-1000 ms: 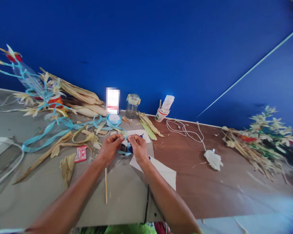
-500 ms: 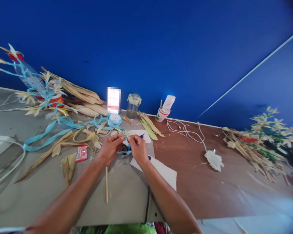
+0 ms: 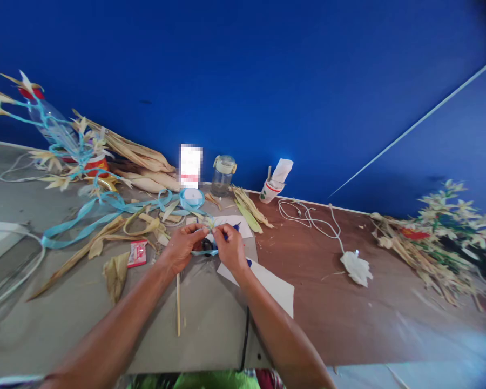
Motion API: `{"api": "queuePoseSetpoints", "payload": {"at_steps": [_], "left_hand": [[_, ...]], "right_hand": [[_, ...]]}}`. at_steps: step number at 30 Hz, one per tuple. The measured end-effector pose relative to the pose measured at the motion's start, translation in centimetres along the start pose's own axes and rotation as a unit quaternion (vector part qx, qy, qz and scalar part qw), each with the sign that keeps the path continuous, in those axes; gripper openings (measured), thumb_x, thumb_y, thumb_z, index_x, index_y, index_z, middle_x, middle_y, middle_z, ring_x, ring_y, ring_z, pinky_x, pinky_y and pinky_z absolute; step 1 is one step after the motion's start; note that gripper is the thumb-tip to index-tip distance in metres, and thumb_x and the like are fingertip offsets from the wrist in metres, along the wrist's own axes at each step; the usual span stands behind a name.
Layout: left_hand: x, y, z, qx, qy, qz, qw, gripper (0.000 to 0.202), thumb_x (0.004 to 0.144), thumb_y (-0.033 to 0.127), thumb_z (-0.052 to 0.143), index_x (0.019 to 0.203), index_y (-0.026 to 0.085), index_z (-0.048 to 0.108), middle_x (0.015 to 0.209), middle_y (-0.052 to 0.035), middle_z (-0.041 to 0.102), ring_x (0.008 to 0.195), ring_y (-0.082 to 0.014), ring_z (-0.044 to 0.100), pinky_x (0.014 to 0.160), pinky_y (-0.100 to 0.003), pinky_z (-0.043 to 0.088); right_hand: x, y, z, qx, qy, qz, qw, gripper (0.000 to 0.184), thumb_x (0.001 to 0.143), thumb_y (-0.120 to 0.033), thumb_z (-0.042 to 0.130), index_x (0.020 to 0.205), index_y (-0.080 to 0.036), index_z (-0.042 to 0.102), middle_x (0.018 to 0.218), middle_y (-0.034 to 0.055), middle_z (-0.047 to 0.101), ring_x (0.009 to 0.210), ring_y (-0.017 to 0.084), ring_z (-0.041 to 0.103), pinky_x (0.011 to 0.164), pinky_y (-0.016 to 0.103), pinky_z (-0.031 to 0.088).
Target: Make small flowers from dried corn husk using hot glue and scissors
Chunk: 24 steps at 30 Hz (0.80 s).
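Blue wall (image 3: pixel 243 97) behind: left hand (image 3: pixel 181 248) and right hand (image 3: pixel 231 248) pinch a pale piece (image 3: pixel 211 221); we judge binding, next needing steady tension.

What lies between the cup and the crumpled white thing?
A white cable, in the head view: it loops near the cup and runs to the crumpled thing.
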<state>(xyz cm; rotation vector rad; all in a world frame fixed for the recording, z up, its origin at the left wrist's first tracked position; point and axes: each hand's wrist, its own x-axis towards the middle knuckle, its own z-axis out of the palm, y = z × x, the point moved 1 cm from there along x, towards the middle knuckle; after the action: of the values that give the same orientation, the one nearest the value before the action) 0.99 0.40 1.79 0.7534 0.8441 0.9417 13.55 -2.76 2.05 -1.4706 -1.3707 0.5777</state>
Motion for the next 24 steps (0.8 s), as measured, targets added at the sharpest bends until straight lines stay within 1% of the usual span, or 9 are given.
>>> {"api": "queuePoseSetpoints", "payload": {"at_steps": [3, 7, 9, 14, 17, 20, 22, 24], "left_hand": [[-0.2, 0.2, 0.2, -0.002, 0.002, -0.016, 1.0, 0.028, 0.051, 0.027, 0.081, 0.065, 0.012, 0.063, 0.044, 0.0066, 0.047, 0.036, -0.0023, 0.035, 0.036, -0.016, 0.025], [-0.2, 0.1, 0.1, -0.023, -0.011, -0.035, 0.999, 0.027, 0.053, 0.025, 0.081, 0.063, 0.011, 0.06, 0.04, 0.009, 0.039, 0.034, -0.0007, 0.028, 0.035, -0.015, 0.022], [-0.1, 0.0, -0.1, -0.032, -0.019, -0.042, 0.998, 0.027, 0.054, 0.025, 0.081, 0.062, 0.011, 0.059, 0.039, 0.0098, 0.035, 0.034, -0.0002, 0.024, 0.035, -0.015, 0.02], [0.2, -0.2, -0.6, -0.059, -0.033, -0.054, 0.996, 0.027, 0.056, 0.023, 0.08, 0.061, 0.012, 0.055, 0.04, 0.0107, 0.031, 0.035, -0.0006, 0.023, 0.035, -0.016, 0.019], [0.1, -0.1, -0.6, -0.071, -0.042, -0.05, 0.995, 0.027, 0.057, 0.021, 0.079, 0.06, 0.012, 0.054, 0.04, 0.0114, 0.029, 0.035, -0.0001, 0.021, 0.036, -0.015, 0.019], [0.0, 0.0, -0.5, -0.079, -0.047, -0.043, 0.995, 0.025, 0.059, 0.019, 0.078, 0.061, 0.012, 0.054, 0.041, 0.0116, 0.029, 0.035, 0.0003, 0.02, 0.036, -0.015, 0.019], [-0.1, 0.1, -0.4, -0.082, -0.046, -0.04, 0.995, 0.024, 0.059, 0.019, 0.078, 0.061, 0.011, 0.055, 0.041, 0.0118, 0.028, 0.035, 0.0005, 0.02, 0.036, -0.015, 0.019], [-0.1, 0.1, -0.3, -0.084, -0.044, -0.037, 0.995, 0.025, 0.059, 0.02, 0.078, 0.061, 0.011, 0.055, 0.041, 0.0119, 0.028, 0.035, 0.0007, 0.02, 0.037, -0.015, 0.02]], "right_hand": [[0.0, 0.0, -0.1, -0.042, 0.002, -0.017, 0.999, 0.023, 0.081, -0.03, 0.049, 0.065, -0.017, 0.057, 0.064, -0.0009, 0.058, 0.061, 0.012, 0.051, 0.065, 0.024, 0.039], [0.0, -0.1, -0.2, -0.068, -0.005, -0.011, 0.998, 0.024, 0.08, -0.033, 0.05, 0.064, -0.018, 0.057, 0.063, -0.0012, 0.059, 0.061, 0.012, 0.052, 0.066, 0.024, 0.04], [0.1, -0.2, -0.2, -0.072, -0.014, -0.002, 0.997, 0.024, 0.08, -0.035, 0.051, 0.063, -0.018, 0.057, 0.063, -0.0013, 0.059, 0.06, 0.012, 0.052, 0.065, 0.024, 0.04], [0.4, -0.6, -0.7, -0.041, -0.047, 0.027, 0.998, 0.024, 0.079, -0.036, 0.049, 0.067, -0.018, 0.058, 0.065, -0.0005, 0.061, 0.063, 0.013, 0.054, 0.065, 0.023, 0.041], [0.7, -0.3, -2.0, -0.038, -0.041, 0.024, 0.998, 0.025, 0.081, -0.035, 0.046, 0.071, -0.017, 0.06, 0.069, 0.0003, 0.062, 0.066, 0.013, 0.055, 0.065, 0.023, 0.041], [0.9, 0.6, -4.0, -0.079, -0.033, 0.013, 0.996, 0.025, 0.081, -0.034, 0.046, 0.072, -0.016, 0.061, 0.071, 0.0015, 0.063, 0.067, 0.014, 0.056, 0.067, 0.024, 0.041], [0.8, 1.3, -5.3, -0.12, -0.043, 0.028, 0.991, 0.025, 0.081, -0.034, 0.047, 0.071, -0.016, 0.061, 0.069, 0.0019, 0.063, 0.065, 0.014, 0.056, 0.064, 0.024, 0.041], [0.4, 1.9, -6.2, -0.171, -0.071, 0.06, 0.981, 0.023, 0.08, -0.034, 0.049, 0.07, -0.016, 0.061, 0.068, 0.0023, 0.064, 0.064, 0.014, 0.056, 0.063, 0.024, 0.04]]}}
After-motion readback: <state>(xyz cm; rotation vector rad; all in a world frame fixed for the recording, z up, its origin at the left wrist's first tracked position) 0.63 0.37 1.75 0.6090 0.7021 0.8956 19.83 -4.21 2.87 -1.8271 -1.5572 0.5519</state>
